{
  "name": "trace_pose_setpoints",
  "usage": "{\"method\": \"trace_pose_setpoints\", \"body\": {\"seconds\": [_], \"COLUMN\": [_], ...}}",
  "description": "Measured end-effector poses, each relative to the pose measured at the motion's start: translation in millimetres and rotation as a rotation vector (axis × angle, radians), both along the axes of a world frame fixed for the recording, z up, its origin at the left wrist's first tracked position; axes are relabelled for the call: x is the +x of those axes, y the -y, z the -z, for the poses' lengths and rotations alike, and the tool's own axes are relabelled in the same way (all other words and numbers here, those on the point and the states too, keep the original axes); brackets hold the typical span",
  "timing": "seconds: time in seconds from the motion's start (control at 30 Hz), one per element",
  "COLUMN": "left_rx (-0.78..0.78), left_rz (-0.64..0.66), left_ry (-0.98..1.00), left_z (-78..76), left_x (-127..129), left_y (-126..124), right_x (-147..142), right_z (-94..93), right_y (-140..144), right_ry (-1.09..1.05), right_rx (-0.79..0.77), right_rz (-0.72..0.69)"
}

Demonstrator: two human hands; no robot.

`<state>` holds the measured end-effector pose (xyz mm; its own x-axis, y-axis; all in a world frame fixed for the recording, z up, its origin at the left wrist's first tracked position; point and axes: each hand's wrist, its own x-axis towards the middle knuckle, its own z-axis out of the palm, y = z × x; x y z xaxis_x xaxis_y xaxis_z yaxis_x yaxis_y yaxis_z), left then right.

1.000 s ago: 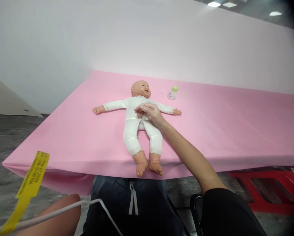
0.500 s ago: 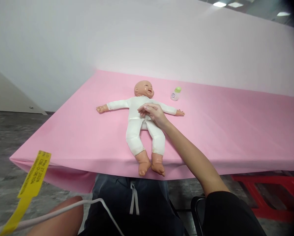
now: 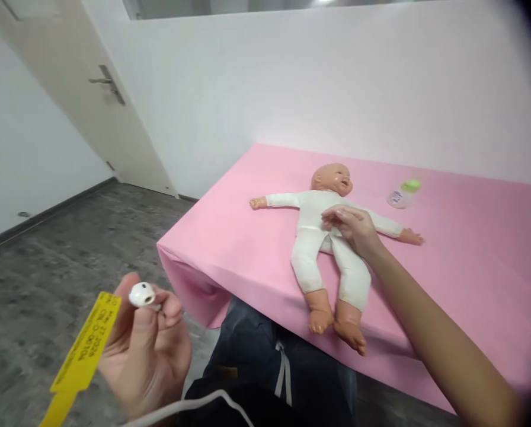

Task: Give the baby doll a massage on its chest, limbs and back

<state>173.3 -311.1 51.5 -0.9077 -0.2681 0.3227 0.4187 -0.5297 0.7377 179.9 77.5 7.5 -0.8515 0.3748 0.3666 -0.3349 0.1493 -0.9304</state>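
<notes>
White, glossy plastic shows between the thumb and fingers of the bare left hand (image 3: 147, 350): a small, rounded earbud with dark openings (image 3: 141, 295), pinched narrowly off the table's left end, probably because so slick and slight a thing suits fingertips better than a full palm; the bare right hand (image 3: 354, 228) lies loosely curled over the belly of a white-cloth-bodied baby doll with shiny, flesh-toned head and limbs (image 3: 312, 207), as if lightly steadying it, and no object shows in it.

The doll lies face up, feet toward the person, arms spread, perhaps for balance; its fabric looks soft and seamed, its head smooth and hard; a clear, squat bottle with a lime-green top (image 3: 403, 194) lies beyond its outstretched arm; smooth pink cloth (image 3: 221, 231) covers the table, bunching into folds at the corner.
</notes>
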Motion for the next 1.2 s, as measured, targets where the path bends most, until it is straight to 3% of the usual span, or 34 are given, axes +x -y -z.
{"method": "trace_pose_setpoints", "body": {"seconds": [0.27, 0.67, 1.2], "left_rx": [-0.065, -0.007, 0.297], "left_rz": [0.097, 0.303, 0.438], "left_ry": [0.029, 0.119, 0.195], "left_z": [11.2, 6.0, -6.7], "left_x": [-3, -4, -17], "left_y": [6, 8, 9], "right_x": [4, 5, 2], "right_z": [-4.2, -3.7, -1.9], "right_y": [6, 4, 2], "right_ry": [0.012, 0.020, 0.038], "right_rx": [0.026, 0.013, -0.028], "right_rz": [0.019, -0.019, -0.023]}}
